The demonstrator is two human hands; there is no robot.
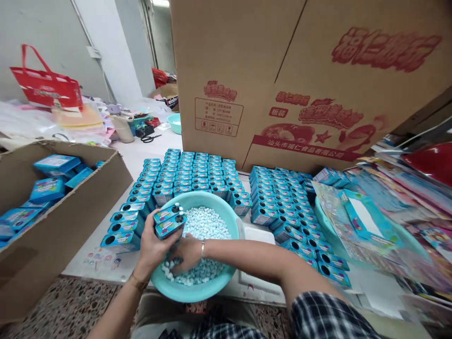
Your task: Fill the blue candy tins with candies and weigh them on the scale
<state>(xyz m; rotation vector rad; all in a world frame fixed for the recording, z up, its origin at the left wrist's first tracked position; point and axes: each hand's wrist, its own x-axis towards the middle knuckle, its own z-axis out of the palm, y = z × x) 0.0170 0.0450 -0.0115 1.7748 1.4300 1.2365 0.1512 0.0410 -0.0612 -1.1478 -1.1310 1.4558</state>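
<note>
My left hand grips two small blue boxes side by side, their round top holes facing up, over the near left rim of a teal bowl. The bowl is full of small pale blue and white candies. My right hand is down in the candies with its fingers curled into them, just below the held boxes; what they hold is hidden.
Rows of the same blue boxes cover the table behind the bowl, with more to the right. An open carton of blue boxes stands at left. A big printed carton rises behind. Bright printed sheets lie at right.
</note>
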